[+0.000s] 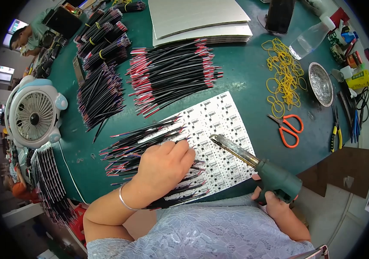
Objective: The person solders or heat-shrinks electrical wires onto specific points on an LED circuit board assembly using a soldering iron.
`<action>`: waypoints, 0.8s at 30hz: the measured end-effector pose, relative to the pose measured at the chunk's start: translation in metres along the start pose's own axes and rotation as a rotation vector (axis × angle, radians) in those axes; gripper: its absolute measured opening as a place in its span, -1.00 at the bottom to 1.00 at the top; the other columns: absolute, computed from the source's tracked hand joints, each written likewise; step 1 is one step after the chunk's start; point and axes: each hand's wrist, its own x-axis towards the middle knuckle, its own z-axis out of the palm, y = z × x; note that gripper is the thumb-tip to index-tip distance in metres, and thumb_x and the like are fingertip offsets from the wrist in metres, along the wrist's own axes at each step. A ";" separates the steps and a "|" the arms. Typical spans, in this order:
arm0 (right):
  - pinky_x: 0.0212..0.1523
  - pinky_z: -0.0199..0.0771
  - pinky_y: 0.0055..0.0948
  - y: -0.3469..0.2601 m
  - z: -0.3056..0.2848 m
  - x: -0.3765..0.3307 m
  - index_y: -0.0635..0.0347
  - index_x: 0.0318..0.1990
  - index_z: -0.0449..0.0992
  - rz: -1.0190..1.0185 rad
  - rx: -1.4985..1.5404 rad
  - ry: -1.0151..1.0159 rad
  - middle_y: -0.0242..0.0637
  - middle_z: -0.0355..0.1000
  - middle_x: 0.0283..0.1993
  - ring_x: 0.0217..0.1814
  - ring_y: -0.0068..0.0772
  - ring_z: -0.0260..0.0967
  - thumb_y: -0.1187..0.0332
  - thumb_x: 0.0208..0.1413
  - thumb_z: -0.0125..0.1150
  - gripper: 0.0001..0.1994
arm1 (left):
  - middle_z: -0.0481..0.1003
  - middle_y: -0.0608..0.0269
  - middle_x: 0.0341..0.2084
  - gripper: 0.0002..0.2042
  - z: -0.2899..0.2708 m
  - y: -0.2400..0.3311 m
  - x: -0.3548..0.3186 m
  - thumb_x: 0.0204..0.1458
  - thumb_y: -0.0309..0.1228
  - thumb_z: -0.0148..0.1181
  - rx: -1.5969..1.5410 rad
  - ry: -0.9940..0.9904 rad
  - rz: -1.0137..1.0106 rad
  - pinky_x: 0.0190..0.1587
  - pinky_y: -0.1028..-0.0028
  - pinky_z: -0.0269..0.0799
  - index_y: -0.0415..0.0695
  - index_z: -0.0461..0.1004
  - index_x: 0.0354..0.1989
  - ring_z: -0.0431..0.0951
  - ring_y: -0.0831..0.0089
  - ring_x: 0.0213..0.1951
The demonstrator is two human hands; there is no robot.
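A white circuit board panel (225, 125) lies in front of me, covered with rows of small dark components. Black-sleeved wires (126, 149) with red and dark ends run leftward off its left part. My left hand (167, 159), a silver bangle at the wrist, is closed over these wires in a pinch. Just past its fingertips a dark wire end shows; the rest is under the hand. My right hand (275, 205) grips the handle of a green soldering gun (277, 179). The gun's metal tip hangs over the middle of the panel, apart from the left fingers.
Loose black-and-red wires (173, 73) and bundled wires (102, 39) lie beyond, near stacked white boards (199, 19). At right are yellow rubber bands (281, 69), orange-handled scissors (288, 129), a metal bowl (321, 84), a bottle (312, 38) and pliers (335, 131). A fan (34, 116) stands left.
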 end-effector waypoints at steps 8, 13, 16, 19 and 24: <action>-0.33 0.46 -0.42 0.006 -0.012 -0.002 0.34 -0.06 0.46 -0.118 -0.202 -0.090 -0.36 0.50 -0.46 -0.42 -0.51 0.48 0.40 0.10 0.15 -0.73 | 0.38 0.29 -0.42 -0.69 0.013 0.018 -0.014 -0.23 -0.49 0.24 -0.186 0.064 -0.149 -0.55 0.39 0.36 -0.06 0.45 -0.22 0.47 0.34 -0.52; -0.24 0.46 -0.37 0.004 -0.010 -0.003 0.33 -0.12 0.50 -0.102 -0.190 -0.106 -0.30 0.51 -0.39 -0.44 -0.48 0.48 0.42 0.05 0.19 -0.76 | 0.35 0.34 -0.54 -0.72 0.020 0.021 -0.018 -0.23 -0.52 0.23 -0.172 0.125 -0.173 -0.58 0.44 0.36 -0.01 0.53 -0.25 0.44 0.37 -0.60; -0.13 0.45 -0.30 0.007 -0.015 -0.011 0.30 -0.14 0.53 0.011 -0.205 -0.126 -0.24 0.51 -0.27 -0.36 -0.40 0.49 0.47 -0.02 0.26 -0.74 | 0.35 0.34 -0.56 -0.71 0.022 0.020 -0.018 -0.24 -0.52 0.25 -0.212 0.151 -0.183 -0.59 0.45 0.36 -0.01 0.55 -0.25 0.44 0.38 -0.61; -0.07 0.43 -0.26 0.018 -0.022 -0.013 0.24 -0.15 0.56 -0.079 -0.488 -0.166 -0.19 0.50 -0.13 -0.18 -0.25 0.47 0.49 -0.12 0.33 -0.71 | 0.35 0.34 -0.56 -0.72 0.023 0.019 -0.017 -0.25 -0.52 0.27 -0.242 0.143 -0.187 -0.59 0.45 0.37 -0.03 0.55 -0.27 0.45 0.40 -0.61; -0.24 0.45 -0.44 0.022 -0.023 -0.007 0.37 0.01 0.41 -0.333 -0.807 -0.250 -0.21 0.49 -0.24 -0.47 -0.49 0.45 0.07 0.19 0.15 -0.53 | 0.35 0.35 -0.56 -0.73 0.023 0.017 -0.017 -0.25 -0.52 0.29 -0.278 0.150 -0.198 -0.58 0.46 0.39 -0.04 0.56 -0.29 0.46 0.41 -0.61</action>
